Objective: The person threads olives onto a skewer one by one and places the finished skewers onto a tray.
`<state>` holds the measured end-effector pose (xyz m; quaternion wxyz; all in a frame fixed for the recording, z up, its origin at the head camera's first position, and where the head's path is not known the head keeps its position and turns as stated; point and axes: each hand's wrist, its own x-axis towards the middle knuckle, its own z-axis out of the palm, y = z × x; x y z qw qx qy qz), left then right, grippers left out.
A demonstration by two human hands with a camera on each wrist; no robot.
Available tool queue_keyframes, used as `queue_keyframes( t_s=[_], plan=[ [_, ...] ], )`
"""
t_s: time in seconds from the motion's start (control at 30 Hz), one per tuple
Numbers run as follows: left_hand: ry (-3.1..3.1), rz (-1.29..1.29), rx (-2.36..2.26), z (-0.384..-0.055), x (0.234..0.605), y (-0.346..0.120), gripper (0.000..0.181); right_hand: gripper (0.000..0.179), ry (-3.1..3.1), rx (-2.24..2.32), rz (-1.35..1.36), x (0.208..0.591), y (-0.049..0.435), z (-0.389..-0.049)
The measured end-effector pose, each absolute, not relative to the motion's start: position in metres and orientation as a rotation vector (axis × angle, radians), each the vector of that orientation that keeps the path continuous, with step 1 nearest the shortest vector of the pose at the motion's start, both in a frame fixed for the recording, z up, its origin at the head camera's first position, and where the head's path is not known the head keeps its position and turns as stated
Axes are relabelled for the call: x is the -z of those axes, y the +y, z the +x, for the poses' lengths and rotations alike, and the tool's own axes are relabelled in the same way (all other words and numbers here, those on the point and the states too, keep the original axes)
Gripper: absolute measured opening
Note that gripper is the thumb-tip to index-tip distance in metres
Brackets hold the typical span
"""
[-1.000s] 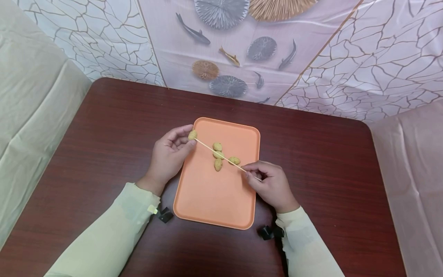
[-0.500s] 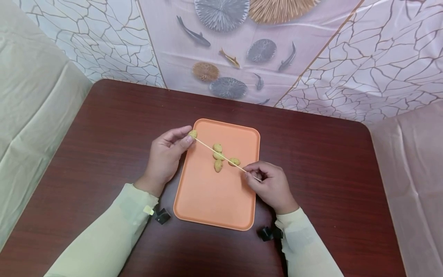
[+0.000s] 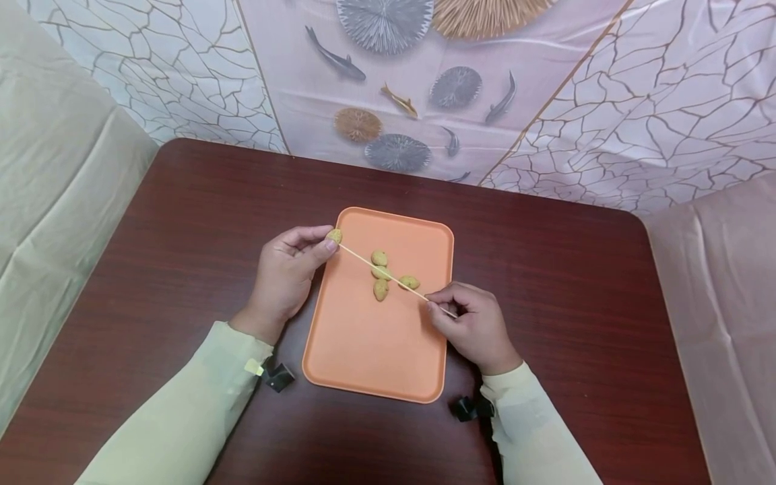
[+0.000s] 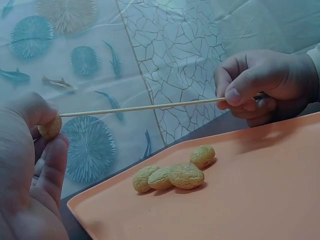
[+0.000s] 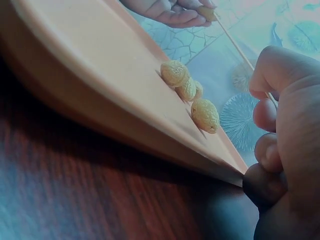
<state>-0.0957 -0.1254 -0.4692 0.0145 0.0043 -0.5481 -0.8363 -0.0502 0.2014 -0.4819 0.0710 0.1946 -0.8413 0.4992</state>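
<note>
My left hand (image 3: 279,279) pinches a wrinkled, yellow-green, olive-like fruit (image 3: 334,236) between thumb and fingers, over the tray's far left edge. In my right hand (image 3: 475,328) is a thin wooden skewer (image 4: 140,107), gripped near its rear end by thumb and curled fingers. It slants across above the tray, and its tip meets the held fruit's side in the left wrist view. Whether the tip has gone in, I cannot tell. Below the skewer, several similar fruits lie on the orange tray (image 3: 376,350): a touching row (image 4: 160,178) and a single fruit (image 3: 409,283) to its right.
The tray lies on a dark red-brown wooden table (image 3: 576,303). Behind the table hangs a patterned cloth (image 3: 424,87) with fish and round leaves. Pale cloth (image 3: 60,182) borders the left side, and another pale drape (image 3: 727,303) the right.
My left hand has shifted slightly left with the fruit, and its thumb has moved up against the fruit. The right hand and skewer stay almost still. The fruits on the tray have not moved.
</note>
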Motion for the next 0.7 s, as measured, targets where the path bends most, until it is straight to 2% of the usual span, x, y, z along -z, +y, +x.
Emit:
queue_keyframes(
  t_s=[0.23, 0.57, 0.7],
  plan=[
    [-1.691, 0.021, 2.623, -0.0932, 0.4645, -0.1248, 0.026, 0.011, -2.518, -1.487, 0.604, 0.4833, 0.2019, -0.0496],
    [-1.683, -0.033, 2.641, -0.0913, 0.4617, -0.1218, 0.027, 0.010, -2.474, -1.502, 0.641, 0.4846, 0.2020, -0.0505],
    [-1.674, -0.056, 2.645, -0.0907, 0.4613, -0.1213, 0.034, 0.010, -2.465, -1.513, 0.648, 0.4846, 0.2016, -0.0504]
  ],
)
